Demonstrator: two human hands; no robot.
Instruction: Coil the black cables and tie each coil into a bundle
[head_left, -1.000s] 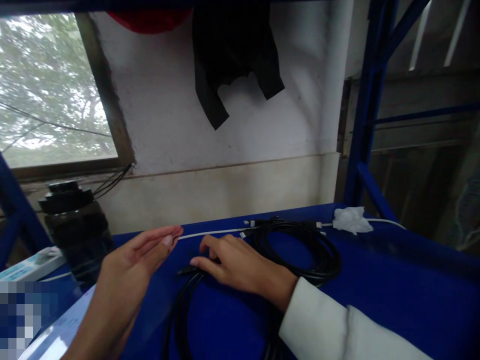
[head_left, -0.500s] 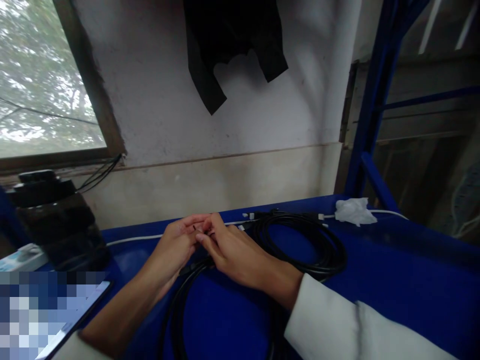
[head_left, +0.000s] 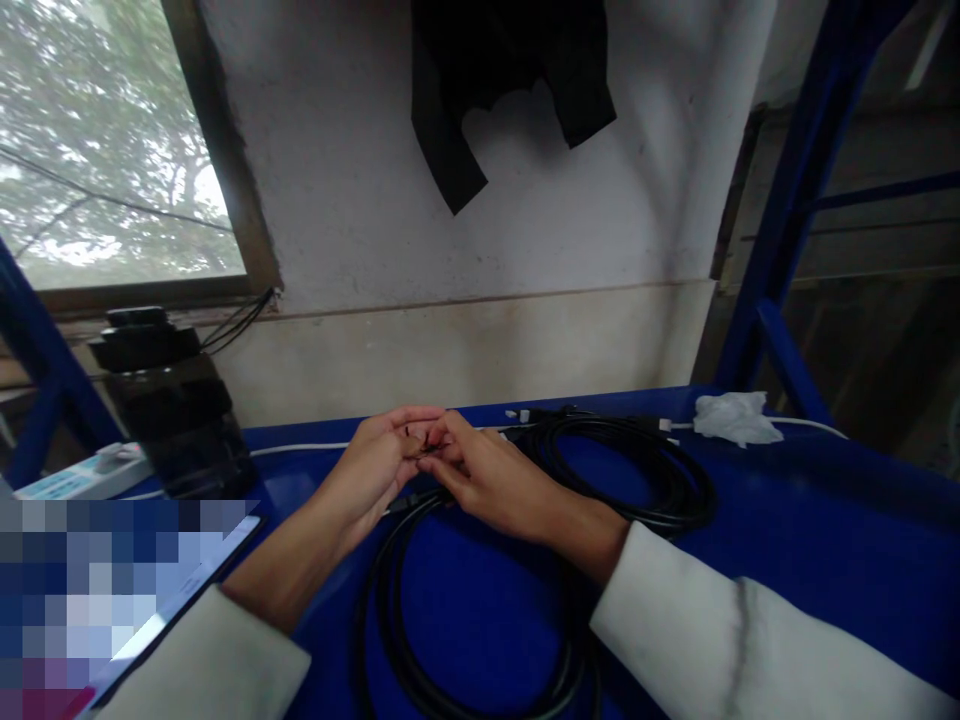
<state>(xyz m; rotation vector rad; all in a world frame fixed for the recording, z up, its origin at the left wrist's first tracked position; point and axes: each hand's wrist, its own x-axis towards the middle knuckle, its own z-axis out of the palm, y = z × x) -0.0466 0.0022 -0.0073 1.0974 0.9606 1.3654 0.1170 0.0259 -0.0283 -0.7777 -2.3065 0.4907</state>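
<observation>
My left hand (head_left: 379,460) and my right hand (head_left: 487,475) meet above the near coil of black cable (head_left: 401,600). Between their fingertips is a small dark piece, too small to name. The fingers of my left hand are curled around it from the left, and my right thumb and fingers pinch at it from the right. A cable connector (head_left: 405,504) of the near coil lies just below my left hand. Behind my right wrist rests a second coil of black cable (head_left: 694,490), with pale-tipped connectors at its back edge.
On the blue table (head_left: 810,580) are a dark bottle (head_left: 180,420), a white power strip (head_left: 86,475) and a phone-like device (head_left: 180,600) at left. Crumpled white plastic (head_left: 735,418) lies at the back right, by a white cord (head_left: 300,448). Blue posts (head_left: 787,200) stand at the sides.
The camera view has shifted, so the scene sits further right and slightly higher. Both hands are still together, with the fingers slightly rearranged around the small dark piece.
</observation>
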